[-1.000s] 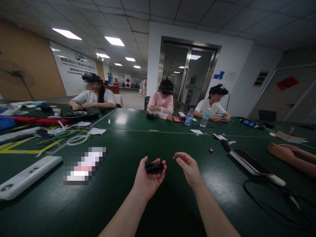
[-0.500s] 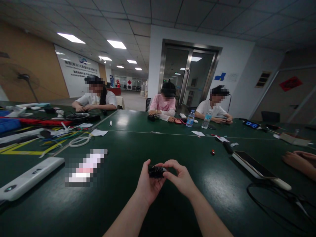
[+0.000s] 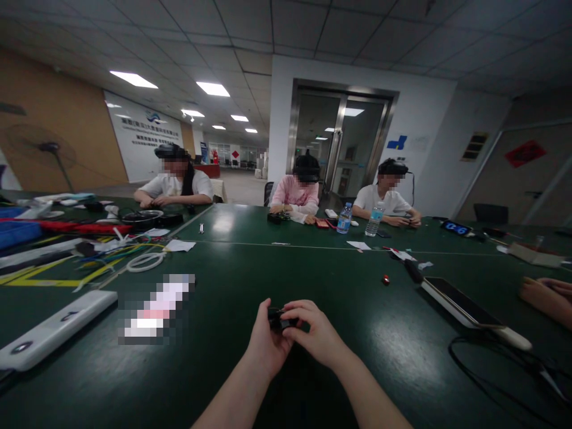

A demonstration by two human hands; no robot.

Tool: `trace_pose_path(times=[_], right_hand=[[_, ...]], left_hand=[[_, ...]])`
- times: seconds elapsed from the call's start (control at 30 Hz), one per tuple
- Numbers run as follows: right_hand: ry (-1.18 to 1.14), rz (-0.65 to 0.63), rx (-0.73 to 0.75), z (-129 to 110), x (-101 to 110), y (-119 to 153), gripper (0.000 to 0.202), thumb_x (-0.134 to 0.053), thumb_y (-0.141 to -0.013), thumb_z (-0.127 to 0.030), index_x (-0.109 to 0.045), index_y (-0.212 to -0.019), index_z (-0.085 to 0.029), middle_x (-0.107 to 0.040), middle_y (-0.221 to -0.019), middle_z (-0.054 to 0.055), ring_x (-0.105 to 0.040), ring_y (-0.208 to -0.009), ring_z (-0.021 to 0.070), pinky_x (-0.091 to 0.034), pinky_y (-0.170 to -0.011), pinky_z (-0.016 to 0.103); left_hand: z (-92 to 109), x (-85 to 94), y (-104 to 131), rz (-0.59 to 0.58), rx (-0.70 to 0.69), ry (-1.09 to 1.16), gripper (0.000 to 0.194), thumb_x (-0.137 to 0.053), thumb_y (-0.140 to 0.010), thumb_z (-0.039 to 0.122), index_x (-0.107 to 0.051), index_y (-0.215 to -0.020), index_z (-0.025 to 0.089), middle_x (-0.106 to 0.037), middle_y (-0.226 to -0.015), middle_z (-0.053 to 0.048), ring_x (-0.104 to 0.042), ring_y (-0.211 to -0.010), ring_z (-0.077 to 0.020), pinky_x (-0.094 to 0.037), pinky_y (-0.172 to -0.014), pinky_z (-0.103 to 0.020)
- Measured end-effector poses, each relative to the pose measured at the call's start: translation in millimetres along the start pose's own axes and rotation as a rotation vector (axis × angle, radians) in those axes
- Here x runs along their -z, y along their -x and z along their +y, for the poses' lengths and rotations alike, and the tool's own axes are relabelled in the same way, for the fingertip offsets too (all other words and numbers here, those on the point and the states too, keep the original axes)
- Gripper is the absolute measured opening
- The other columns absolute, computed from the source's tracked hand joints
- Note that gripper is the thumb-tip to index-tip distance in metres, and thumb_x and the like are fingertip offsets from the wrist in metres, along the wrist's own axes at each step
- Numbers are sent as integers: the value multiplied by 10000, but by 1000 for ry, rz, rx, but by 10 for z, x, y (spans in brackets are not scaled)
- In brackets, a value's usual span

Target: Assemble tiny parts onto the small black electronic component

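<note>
A small black object [image 3: 277, 320] is held between my two hands above the dark green table [image 3: 232, 280], near the middle of the view. My left hand [image 3: 267, 342] wraps it from the left and below, thumb up along its side. The fingers and thumb of my right hand [image 3: 313, 330] pinch its right end, and the fingers cover part of its top. What the object is cannot be made out.
Left lie a white power strip [image 3: 58, 330], a blurred phone-like item [image 3: 158, 310], a coiled white cable [image 3: 145, 262] and tangled wires. Right are a phone on a white item [image 3: 462, 304], black cables and a small red object [image 3: 385, 279]. Several people sit around, with bottles [image 3: 344, 218] opposite.
The right hand's fingers have moved left over the black object and cover more of it. The object appears turned in the hands. The camera view has tilted up slightly.
</note>
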State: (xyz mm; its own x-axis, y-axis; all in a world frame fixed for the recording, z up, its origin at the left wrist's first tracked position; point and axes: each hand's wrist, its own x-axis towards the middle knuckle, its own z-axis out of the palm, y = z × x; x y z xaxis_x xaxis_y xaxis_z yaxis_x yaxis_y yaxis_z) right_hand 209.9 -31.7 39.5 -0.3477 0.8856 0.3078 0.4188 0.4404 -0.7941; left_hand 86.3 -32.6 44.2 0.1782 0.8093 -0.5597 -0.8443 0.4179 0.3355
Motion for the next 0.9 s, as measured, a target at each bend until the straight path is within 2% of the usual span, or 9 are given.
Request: trace_pose_path(times=[0.13, 0.33, 0.43, 0.53, 0.67, 0.73, 0.8, 0.83, 0.9], right_hand=[[-91, 5, -54, 25, -4, -6, 241, -663, -671, -129, -677, -883, -242, -592, -1083, 47, -534, -1020, 206, -461, -826, 352], [-105, -44, -57, 19, 30, 11, 323, -673, -645, -118, -662, -940, -251, -589, -1103, 43, -546, -1007, 209, -470, -784, 334], [-118, -20, -42, 26, 45, 17, 331, -663, -653, -110, -657, -949, -259, -615, -1068, 30, -544, -1021, 210, -449, -839, 353], [-118, 26, -62, 52, 48, 13, 323, -681, -643, -130, -653, -945, -242, -631, -1033, 27, -553, -1012, 214, -402, -917, 382], [-132, 36, -94, 91, 49, -5, 356, -689, -655, -187, -623, -1001, -239, -638, -1027, 24, -559, -1011, 224, -391, -917, 393], [-150, 42, -104, 112, 51, -18, 378, -687, -654, -181, -610, -1019, -241, -639, -1039, 22, -557, -1018, 224, -389, -910, 394], [-166, 57, -123, 138, 51, -29, 399, -687, -641, -160, -603, -1023, -235, -640, -1044, 24, -561, -1013, 222, -389, -899, 391], [-173, 57, -136, 153, 50, -32, 407, -689, -635, -155, -601, -1025, -232, -641, -1042, 25, -565, -1005, 220, -391, -894, 389], [-178, 40, -156, 184, 45, -34, 421, -697, -627, -163, -599, -1031, -229, -639, -1043, 24, -568, -999, 219, -390, -892, 386]], left_hand=[[-3, 11, -20, -44, 36, -42, 330, -446, -882, 412, -548, -849, 99, -633, -737, -117, -664, -586, -185, -519, -402, -198], [2, 20, -29, -75, 41, -125, 337, -413, -893, 421, -536, -829, 114, -604, -647, -71, -659, -578, -192, -500, -415, -205], [32, 36, -38, -137, 48, -186, 355, -360, -916, 426, -539, -880, 121, -625, -719, -89, -663, -626, -193, -506, -462, -218], [87, 32, -34, -88, -40, -319, 343, -331, -931, 413, -536, -902, 140, -626, -754, -81, -648, -599, -176, -496, -472, -229], [173, 3, -3, -29, -166, -481, 233, -380, -930, 339, -511, -942, 147, -627, -791, -75, -646, -608, -166, -512, -535, -255], [220, 9, 13, -58, -176, -547, 192, -401, -925, 296, -504, -970, 140, -637, -809, -89, -655, -637, -174, -516, -571, -267], [276, 57, 11, -142, -222, -620, 170, -497, -884, 271, -502, -1002, 148, -639, -838, -83, -661, -682, -180, -520, -641, -288], [311, 100, -3, -204, -268, -674, 207, -562, -847, 252, -504, -1019, 153, -633, -865, -76, -660, -719, -183, -517, -681, -297], [389, 223, -62, -332, -350, -828, 407, -668, -761, 224, -481, -1113, 146, -619, -975, -104, -636, -878, -217, -497, -774, -318]])
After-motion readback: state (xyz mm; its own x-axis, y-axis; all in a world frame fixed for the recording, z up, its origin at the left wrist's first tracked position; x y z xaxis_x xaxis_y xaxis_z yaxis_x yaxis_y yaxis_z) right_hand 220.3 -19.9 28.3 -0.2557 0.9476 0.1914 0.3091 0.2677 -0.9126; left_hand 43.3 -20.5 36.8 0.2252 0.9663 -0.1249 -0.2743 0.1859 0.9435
